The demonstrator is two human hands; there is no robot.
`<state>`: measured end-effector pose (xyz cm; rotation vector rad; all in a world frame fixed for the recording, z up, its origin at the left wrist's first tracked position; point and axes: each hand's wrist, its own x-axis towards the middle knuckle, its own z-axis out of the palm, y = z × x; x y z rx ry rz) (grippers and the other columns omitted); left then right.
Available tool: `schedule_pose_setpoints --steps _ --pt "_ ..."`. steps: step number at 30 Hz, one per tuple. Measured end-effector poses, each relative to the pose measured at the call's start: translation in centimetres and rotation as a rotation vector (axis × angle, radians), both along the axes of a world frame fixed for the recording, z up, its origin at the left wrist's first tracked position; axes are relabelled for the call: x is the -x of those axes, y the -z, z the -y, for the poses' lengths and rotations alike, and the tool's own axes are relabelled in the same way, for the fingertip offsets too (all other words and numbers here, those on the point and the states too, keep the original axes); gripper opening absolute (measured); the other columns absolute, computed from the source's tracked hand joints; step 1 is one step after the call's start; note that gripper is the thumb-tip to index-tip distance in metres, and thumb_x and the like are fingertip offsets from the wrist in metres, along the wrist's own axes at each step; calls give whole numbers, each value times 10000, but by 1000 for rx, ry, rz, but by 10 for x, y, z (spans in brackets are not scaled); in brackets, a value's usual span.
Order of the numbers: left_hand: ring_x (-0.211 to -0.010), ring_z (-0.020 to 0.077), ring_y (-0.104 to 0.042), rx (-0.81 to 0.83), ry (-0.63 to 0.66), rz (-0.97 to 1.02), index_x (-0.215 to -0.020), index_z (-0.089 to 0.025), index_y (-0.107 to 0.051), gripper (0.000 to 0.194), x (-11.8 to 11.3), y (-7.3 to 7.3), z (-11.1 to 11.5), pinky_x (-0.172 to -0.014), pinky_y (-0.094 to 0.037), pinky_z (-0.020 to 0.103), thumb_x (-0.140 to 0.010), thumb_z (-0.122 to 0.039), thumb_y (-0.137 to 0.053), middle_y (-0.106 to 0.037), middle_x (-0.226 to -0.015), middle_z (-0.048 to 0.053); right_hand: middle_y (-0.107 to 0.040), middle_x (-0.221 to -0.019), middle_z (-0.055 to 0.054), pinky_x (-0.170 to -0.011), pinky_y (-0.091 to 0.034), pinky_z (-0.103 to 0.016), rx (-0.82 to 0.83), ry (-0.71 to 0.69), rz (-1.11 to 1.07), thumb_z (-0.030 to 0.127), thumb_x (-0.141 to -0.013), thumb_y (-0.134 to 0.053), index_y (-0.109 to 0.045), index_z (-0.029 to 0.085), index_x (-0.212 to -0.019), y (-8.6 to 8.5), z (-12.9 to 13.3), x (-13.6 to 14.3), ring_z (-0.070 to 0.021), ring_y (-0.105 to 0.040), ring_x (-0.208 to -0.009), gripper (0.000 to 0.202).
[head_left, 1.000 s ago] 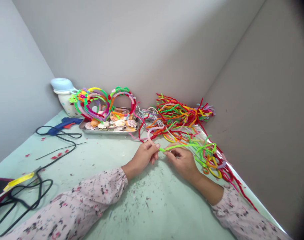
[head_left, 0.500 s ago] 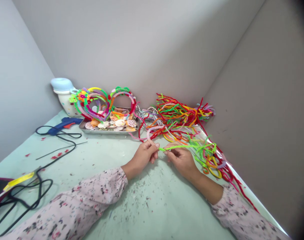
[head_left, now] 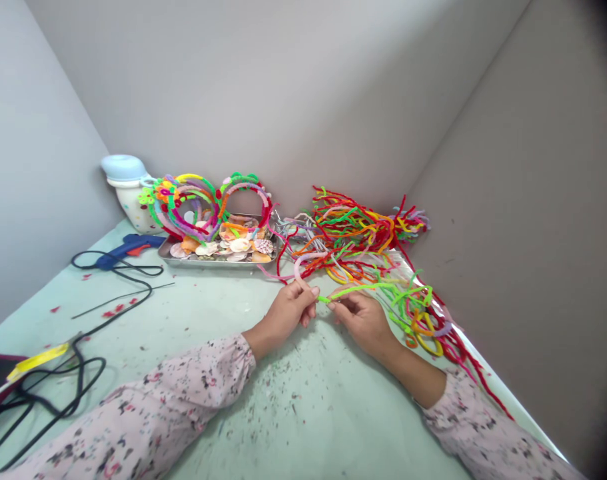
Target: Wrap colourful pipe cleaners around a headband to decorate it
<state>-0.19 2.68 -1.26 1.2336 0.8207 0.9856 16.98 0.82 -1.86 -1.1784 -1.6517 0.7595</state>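
Observation:
My left hand (head_left: 289, 310) pinches a headband (head_left: 299, 265) wrapped in pale pink and lilac fuzzy stem, its curve rising above my fingers. Bright green pipe cleaner (head_left: 366, 288) is wound round the headband's end in the gap between my two hands. My right hand (head_left: 362, 323) has its thumb and fingertips closed on the green at that end. From there the free length of green runs off to the right over my fingers. Part of the headband is hidden inside my left hand.
A metal tray (head_left: 218, 264) of seashells holds finished wrapped headbands (head_left: 193, 179). Behind my right hand lies a heap of coloured pipe cleaners (head_left: 353, 220). On the left are a blue glue gun (head_left: 118, 253), its black cord (head_left: 108, 327) and a blue-lidded white container (head_left: 130, 200).
The free green length has shifted slightly and bows a little more above my right hand. Both hands stay nearly in place.

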Motion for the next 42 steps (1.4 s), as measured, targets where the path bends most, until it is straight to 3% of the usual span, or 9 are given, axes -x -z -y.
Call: schedule_pose_setpoints --steps 8,20,29,42 --pt "-386 48 -406 34 -12 15 -686 -165 -459 297 0 -2 0 -408 -308 188 -809 -422 -545 -507 -529 -51 -647 -884 -68 -506 -509 -252 3 -54 -7 363 -812 -604 -665 188 -802 2 -3 0 -144 -579 -621 186" --pt "-379 45 -401 2 -3 6 -692 -165 -455 293 0 0 0 -402 -302 187 -824 -415 -532 -505 -527 -52 -626 -850 -46 -495 -494 -247 18 -28 -44 351 -798 -622 -643 176 -799 1 -2 1 -117 -559 -551 176" --pt "-382 50 -400 -13 -9 -10 -678 -172 -432 314 -1 -1 1 -398 -308 188 -813 -432 -545 -498 -519 -51 -587 -660 -1 -505 -469 -252 18 -19 31 338 -810 -603 -600 193 -758 1 -1 -1 -130 -561 -529 154" --pt "-381 48 -400 -11 -8 -6 -669 -170 -440 304 -1 -2 1 -399 -305 187 -816 -416 -542 -507 -518 -49 -570 -617 15 -493 -462 -243 52 -35 -2 322 -790 -616 -592 194 -747 -4 -1 1 -125 -550 -515 137"
